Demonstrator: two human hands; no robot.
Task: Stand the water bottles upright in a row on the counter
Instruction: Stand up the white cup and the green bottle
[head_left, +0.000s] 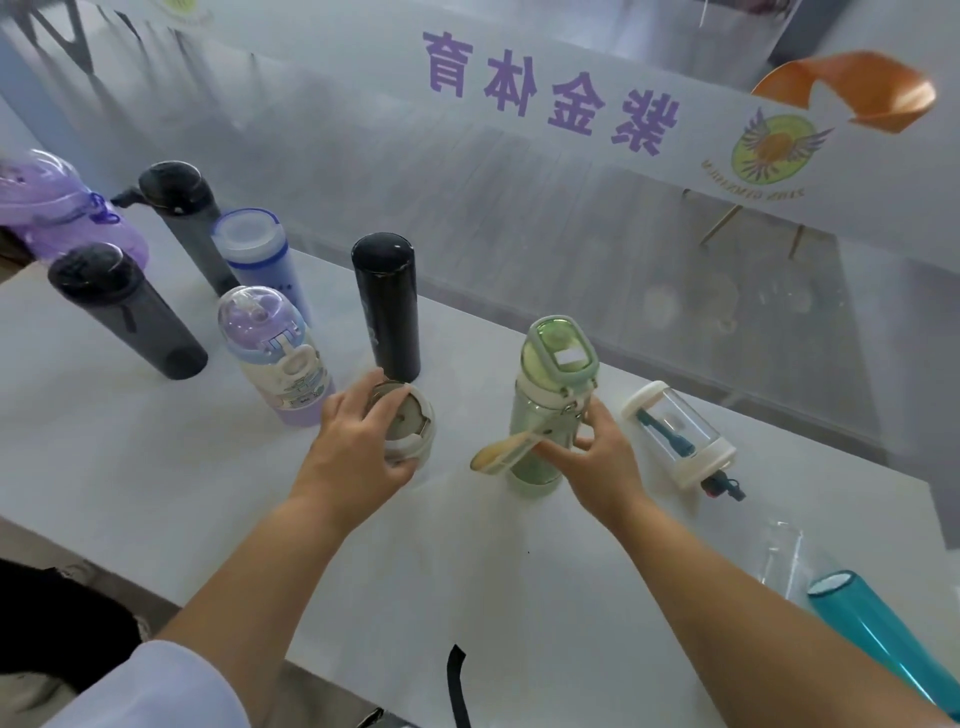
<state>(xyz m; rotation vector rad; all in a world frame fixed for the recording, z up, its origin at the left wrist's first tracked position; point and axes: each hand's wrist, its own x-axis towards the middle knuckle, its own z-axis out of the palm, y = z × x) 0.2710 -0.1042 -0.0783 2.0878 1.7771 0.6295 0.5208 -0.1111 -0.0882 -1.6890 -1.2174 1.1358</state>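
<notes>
Fingers (366, 397) of the left hand (358, 441) curl round the squat white, grey-lidded bottle (410, 434) at six o'clock of the tall black cylindrical flask (387, 306). The right hand (597, 460) grips the translucent green plastic bottle (543, 395), upright at that bottle's three o'clock. Seat both bases flat before releasing.

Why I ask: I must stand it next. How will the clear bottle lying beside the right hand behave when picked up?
The clear bottle lies on its side and looks round, so a nudge may roll it. It seems to hold only a blue piece, so probably light. Its smooth clear wall may be slippery, perhaps fragile if glass.
</notes>
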